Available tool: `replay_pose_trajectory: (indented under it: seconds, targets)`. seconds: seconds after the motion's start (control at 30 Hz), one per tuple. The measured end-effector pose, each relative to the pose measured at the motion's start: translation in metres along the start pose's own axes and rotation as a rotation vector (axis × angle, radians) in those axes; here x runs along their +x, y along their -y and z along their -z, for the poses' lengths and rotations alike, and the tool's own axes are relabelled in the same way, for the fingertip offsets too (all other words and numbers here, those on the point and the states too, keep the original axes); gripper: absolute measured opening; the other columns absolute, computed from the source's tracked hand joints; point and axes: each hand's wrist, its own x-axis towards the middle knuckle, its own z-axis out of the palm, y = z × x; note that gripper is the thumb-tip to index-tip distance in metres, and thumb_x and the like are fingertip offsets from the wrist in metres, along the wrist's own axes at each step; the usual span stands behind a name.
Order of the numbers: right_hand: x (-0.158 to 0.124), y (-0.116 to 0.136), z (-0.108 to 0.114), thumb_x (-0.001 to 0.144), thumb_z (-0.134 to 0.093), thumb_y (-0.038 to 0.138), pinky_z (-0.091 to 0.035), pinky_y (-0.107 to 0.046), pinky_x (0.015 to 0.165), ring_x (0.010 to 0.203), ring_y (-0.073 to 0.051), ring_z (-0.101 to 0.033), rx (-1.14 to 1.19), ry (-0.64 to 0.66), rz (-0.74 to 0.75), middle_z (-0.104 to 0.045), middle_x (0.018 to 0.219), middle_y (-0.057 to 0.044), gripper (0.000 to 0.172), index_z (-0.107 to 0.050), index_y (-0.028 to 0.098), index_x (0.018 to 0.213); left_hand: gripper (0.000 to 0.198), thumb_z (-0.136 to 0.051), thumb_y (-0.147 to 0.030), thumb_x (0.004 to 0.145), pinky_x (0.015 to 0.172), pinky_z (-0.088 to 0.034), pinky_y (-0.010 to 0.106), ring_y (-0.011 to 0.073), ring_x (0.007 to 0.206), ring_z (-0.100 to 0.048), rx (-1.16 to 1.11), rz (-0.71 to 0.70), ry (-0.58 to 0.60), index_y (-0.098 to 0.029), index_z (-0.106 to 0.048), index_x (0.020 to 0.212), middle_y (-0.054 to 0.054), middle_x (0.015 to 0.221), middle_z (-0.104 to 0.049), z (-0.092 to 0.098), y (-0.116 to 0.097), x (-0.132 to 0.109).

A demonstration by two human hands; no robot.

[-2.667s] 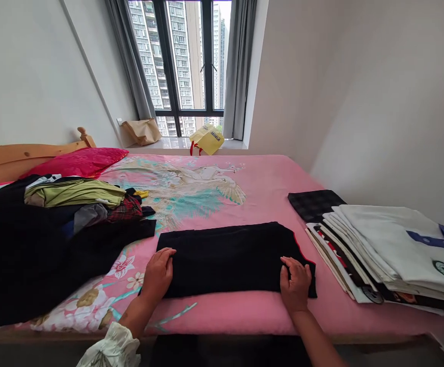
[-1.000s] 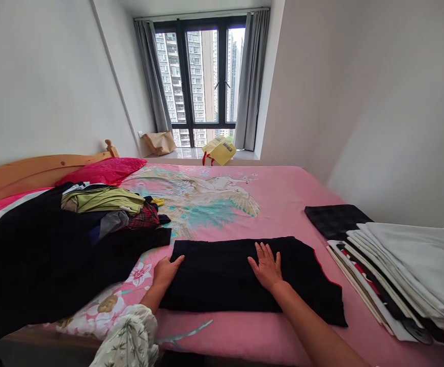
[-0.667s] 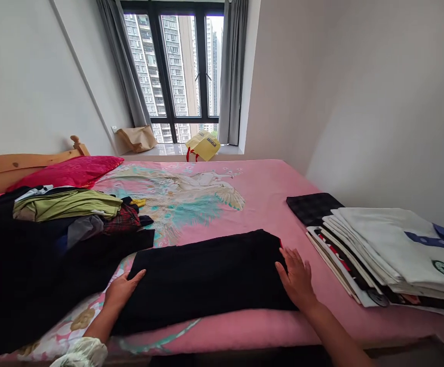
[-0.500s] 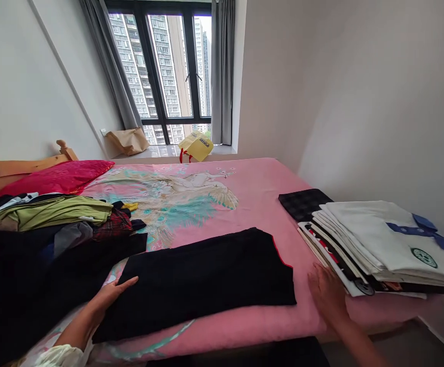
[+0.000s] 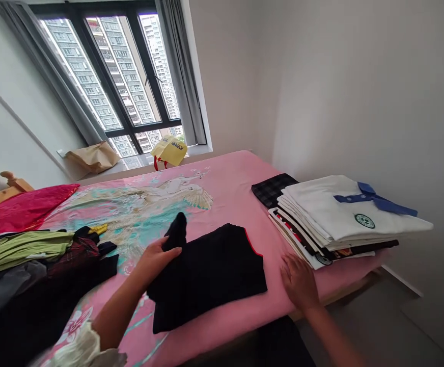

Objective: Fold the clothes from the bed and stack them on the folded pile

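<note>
A black garment with red trim along one edge [image 5: 222, 270] lies flat near the front of the bed. My left hand [image 5: 156, 259] grips its left end, thumb on top, and holds that end lifted and folded over toward the right. To the right of the garment, my right hand [image 5: 299, 280] rests on the pink sheet with its fingers stretched out, holding nothing. Close by it is a stack of folded clothes [image 5: 321, 214], topped by a white shirt with a blue collar and a round green badge.
Loose clothes [image 5: 23, 255] are heaped at the left of the bed. A folded dark checked cloth [image 5: 273, 189] lies behind the stack. At the far left is a red pillow [image 5: 19, 206]. A brown paper bag [image 5: 94, 157] and a yellow bag [image 5: 169, 150] stand by the window.
My left hand has taken the black garment's left end, raised it and brought it rightward over the rest. My right hand stays on the sheet. The view has turned right.
</note>
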Motion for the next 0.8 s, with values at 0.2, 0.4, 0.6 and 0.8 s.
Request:
replay_pose_trajectory:
  seconds: [0.2,0.4,0.6,0.8]
  targets:
    - [0.004,0.004,0.006,0.086,-0.044,0.028,-0.031,-0.042,0.103,0.114,-0.024,-0.047,0.018,0.038,-0.046,-0.058,0.117,-0.011,0.033,-0.057,0.014,0.113,0.078,-0.059,-0.044,0.077,0.049,-0.052,0.029,0.0189,0.056,-0.064,-0.063,-0.024,0.216,-0.003,-0.035,0.138,0.011,0.078,-0.07,-0.171,-0.029,0.028]
    - [0.006,0.006,0.01,0.086,-0.044,0.026,-0.029,-0.041,0.105,0.116,-0.024,-0.044,0.031,0.055,-0.08,-0.056,0.121,-0.011,0.034,-0.056,0.014,0.115,0.042,-0.046,-0.035,0.085,0.089,-0.051,0.034,0.0211,0.098,-0.063,0.005,-0.227,0.136,-0.013,-0.06,0.119,0.012,0.106,-0.066,-0.183,-0.007,0.026]
    - [0.005,0.005,0.008,0.085,-0.045,0.026,-0.028,-0.043,0.105,0.116,-0.025,-0.044,0.033,0.045,-0.082,-0.056,0.12,-0.01,0.034,-0.056,0.015,0.116,0.044,-0.042,-0.041,0.087,0.113,-0.014,0.053,0.0277,0.137,-0.026,0.605,-0.591,-0.064,-0.026,-0.054,0.128,0.006,0.144,-0.041,-0.115,0.032,0.02]
    - [0.005,0.008,0.008,0.085,-0.046,0.025,-0.032,-0.043,0.102,0.115,-0.025,-0.046,0.024,-0.012,-0.059,-0.057,0.119,-0.012,0.033,-0.056,0.014,0.114,0.065,-0.036,-0.061,0.084,0.109,-0.005,0.062,0.0332,0.141,-0.013,0.942,-0.403,-0.053,-0.031,-0.032,0.142,0.009,0.152,-0.024,-0.135,0.064,0.011]
